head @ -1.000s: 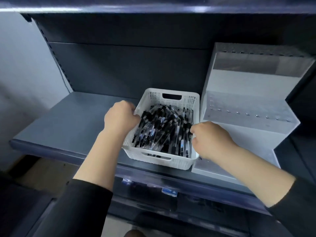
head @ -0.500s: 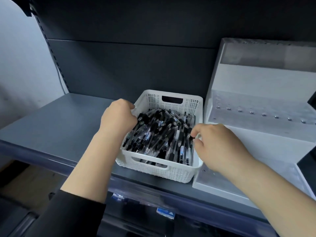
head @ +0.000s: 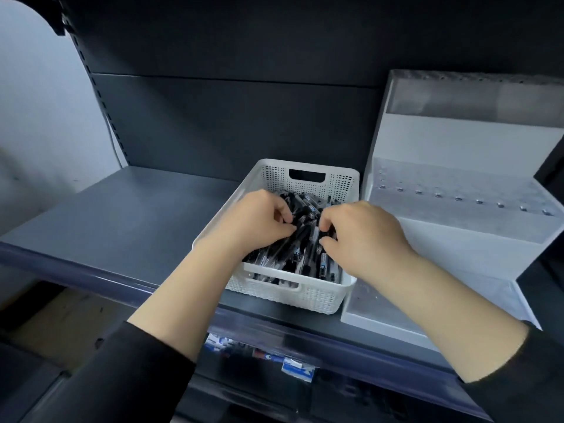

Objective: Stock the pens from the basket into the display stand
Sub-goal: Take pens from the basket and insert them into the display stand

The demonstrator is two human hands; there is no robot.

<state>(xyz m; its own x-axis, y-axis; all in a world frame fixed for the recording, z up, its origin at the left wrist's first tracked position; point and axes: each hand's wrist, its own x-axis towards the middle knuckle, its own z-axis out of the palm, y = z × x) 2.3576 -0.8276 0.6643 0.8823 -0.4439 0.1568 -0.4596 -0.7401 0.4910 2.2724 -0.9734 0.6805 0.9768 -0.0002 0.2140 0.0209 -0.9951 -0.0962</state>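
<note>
Gripping pens (head: 300, 230), both hands' grip, basket (head: 308, 178)

One basket (head: 317, 293), one stand (head: 457, 239), perhaps dozens of pens (head: 305, 221)

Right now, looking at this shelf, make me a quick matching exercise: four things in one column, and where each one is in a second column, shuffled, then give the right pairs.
Things:
1. basket
2. stand
3. pens
4. hands (left hand, right hand)

Places:
A. piled inside the basket
B. on the shelf, beside the stand, to its left
C. reaching in among the pens, fingers curled
D. at the right end of the shelf, no pens in it

Pairs: 1-B, 2-D, 3-A, 4-C
</note>
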